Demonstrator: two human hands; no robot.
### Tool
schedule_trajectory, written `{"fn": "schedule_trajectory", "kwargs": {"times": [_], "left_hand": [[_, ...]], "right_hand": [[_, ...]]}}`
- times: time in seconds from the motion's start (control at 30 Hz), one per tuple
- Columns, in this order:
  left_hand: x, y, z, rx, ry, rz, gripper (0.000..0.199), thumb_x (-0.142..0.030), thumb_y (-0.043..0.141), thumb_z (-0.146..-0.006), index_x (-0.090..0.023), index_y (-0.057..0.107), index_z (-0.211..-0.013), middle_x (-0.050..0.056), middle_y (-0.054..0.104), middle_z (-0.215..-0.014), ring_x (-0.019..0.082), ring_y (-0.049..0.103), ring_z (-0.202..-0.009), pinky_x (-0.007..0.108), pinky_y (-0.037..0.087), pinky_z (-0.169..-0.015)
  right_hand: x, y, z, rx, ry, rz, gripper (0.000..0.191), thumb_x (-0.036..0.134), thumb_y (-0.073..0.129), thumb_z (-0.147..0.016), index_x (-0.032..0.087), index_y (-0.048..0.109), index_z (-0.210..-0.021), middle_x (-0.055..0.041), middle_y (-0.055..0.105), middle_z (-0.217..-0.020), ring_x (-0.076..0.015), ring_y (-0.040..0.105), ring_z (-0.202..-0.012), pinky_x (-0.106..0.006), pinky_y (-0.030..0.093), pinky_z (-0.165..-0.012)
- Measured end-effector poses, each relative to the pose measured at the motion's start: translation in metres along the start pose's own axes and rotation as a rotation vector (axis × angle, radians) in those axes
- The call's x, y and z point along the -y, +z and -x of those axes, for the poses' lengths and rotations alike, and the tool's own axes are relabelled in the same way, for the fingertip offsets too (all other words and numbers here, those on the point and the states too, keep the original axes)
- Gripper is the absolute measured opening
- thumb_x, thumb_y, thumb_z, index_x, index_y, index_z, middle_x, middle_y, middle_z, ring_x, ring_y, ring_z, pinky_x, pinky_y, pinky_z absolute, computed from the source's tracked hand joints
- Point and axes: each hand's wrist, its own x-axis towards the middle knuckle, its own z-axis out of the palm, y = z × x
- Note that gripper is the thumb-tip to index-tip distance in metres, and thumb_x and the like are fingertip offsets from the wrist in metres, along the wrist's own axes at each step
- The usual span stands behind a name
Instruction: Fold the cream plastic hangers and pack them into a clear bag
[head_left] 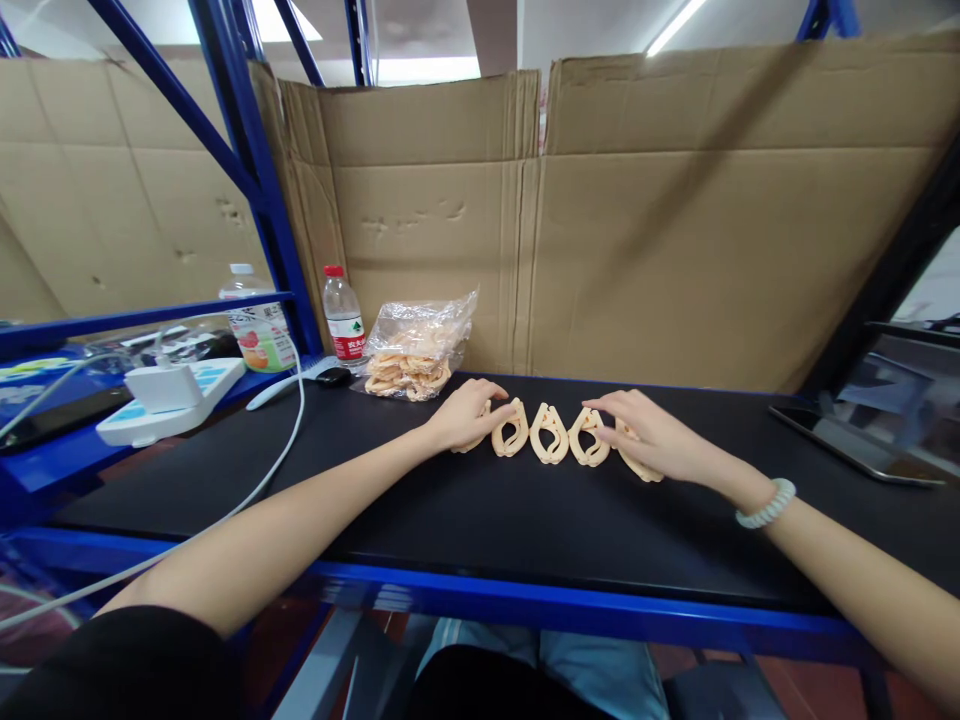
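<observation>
Several cream-coloured oval clips lie side by side in a row on the black tabletop (525, 530). My left hand (466, 412) rests over the leftmost clip (474, 444), its fingers apart and reaching toward the neighbouring clip (510, 430). The middle clip (549, 434) lies untouched between my hands. Above the right end of the row is my right hand (651, 432), fingers spread. It partly covers the rightmost clip (643, 468), and its fingertips are at the clip beside it (588, 438). Neither hand has a clip lifted.
Behind the left hand stand a plastic bag of clips (416, 350) and a red-capped bottle (345, 320). A brush (289, 382), a white cable (277, 465) and a power strip (180, 400) are at left. A dark tablet-like object (847, 445) lies at right. Cardboard (712, 220) walls the back.
</observation>
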Motion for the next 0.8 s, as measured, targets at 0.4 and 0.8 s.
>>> {"fn": "schedule_trajectory", "kwargs": {"times": [0.4,0.8], "left_hand": [[-0.03,0.024,0.007,0.277,0.039,-0.162,0.063,-0.063,0.032,-0.089,-0.029,0.035,-0.141,0.014,0.029,-0.149,0.035,0.032,-0.133,0.063,0.013,-0.105],[-0.031,0.033,-0.025,0.042,0.168,-0.173,0.054,-0.049,0.041,-0.089,-0.018,0.047,-0.132,0.016,0.047,-0.137,0.031,0.039,-0.129,0.053,0.016,-0.108]], "right_hand": [[0.003,0.029,-0.005,0.284,0.06,0.256,0.065,0.063,0.019,-0.093,0.028,0.022,-0.148,-0.0124,0.021,-0.152,-0.0325,0.015,-0.139,-0.059,0.015,-0.109],[0.001,-0.029,-0.03,-0.241,0.037,0.094,0.057,0.056,0.03,-0.094,0.018,0.052,-0.13,-0.0146,0.049,-0.135,-0.0295,0.04,-0.129,-0.051,0.029,-0.107]]}}
